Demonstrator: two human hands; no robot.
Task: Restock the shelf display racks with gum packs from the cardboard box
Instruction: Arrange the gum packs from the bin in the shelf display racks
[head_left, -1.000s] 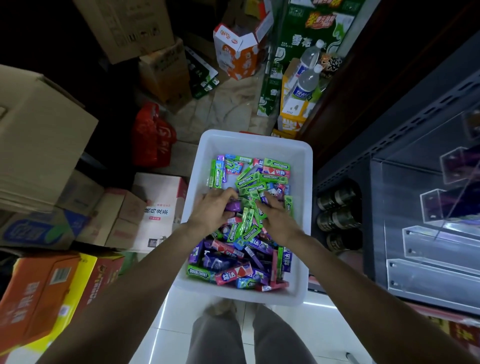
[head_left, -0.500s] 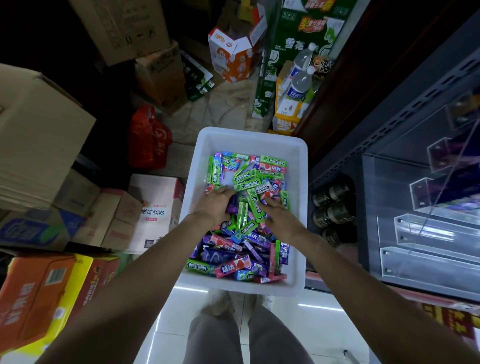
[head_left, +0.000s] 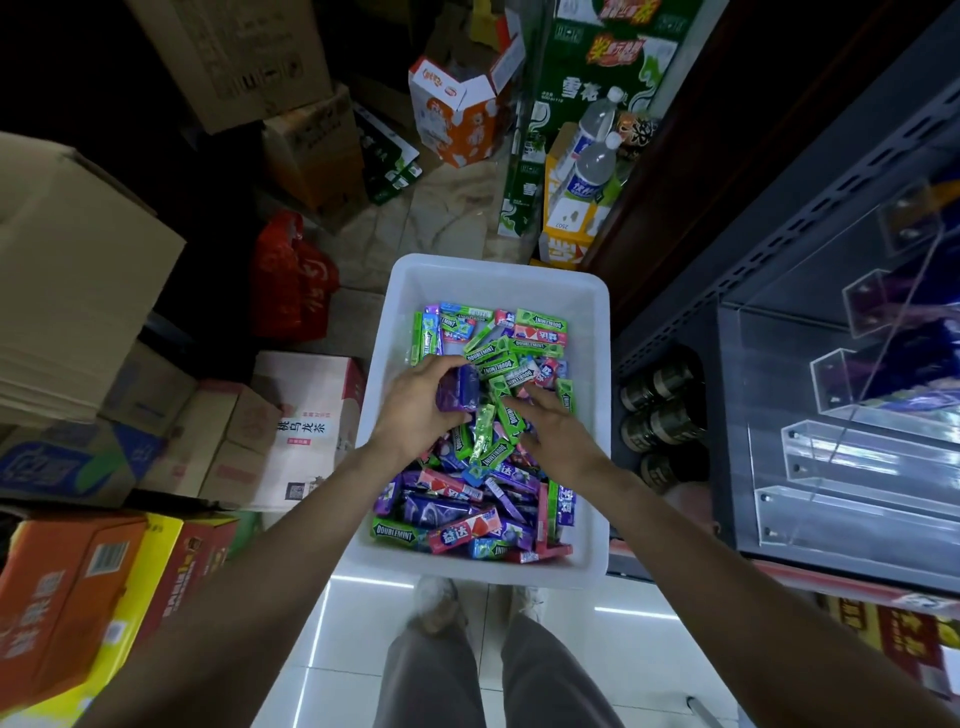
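Observation:
A white plastic bin (head_left: 498, 275) on the floor holds several gum packs (head_left: 467, 514) in green, purple, pink and blue. My left hand (head_left: 421, 400) is over the middle of the pile, shut on purple gum packs (head_left: 460, 388) lifted a little off the heap. My right hand (head_left: 556, 436) lies flat on the pile just to the right, fingers spread over green packs, holding nothing. Clear acrylic display racks (head_left: 852, 452) stand on the dark shelf at the right; the upper tiers hold purple packs, the lower tiers look bare.
Cardboard boxes (head_left: 72, 280) stack along the left. A red bag (head_left: 291, 275) and drink cartons with bottles (head_left: 587, 171) sit beyond the bin. Dark cans (head_left: 660, 410) stand under the shelf. My legs and shoes (head_left: 441, 618) are on white tiles below the bin.
My left hand has closed on purple packs and raised them out of the pile. My right hand has shifted slightly right and flattened over the green packs.

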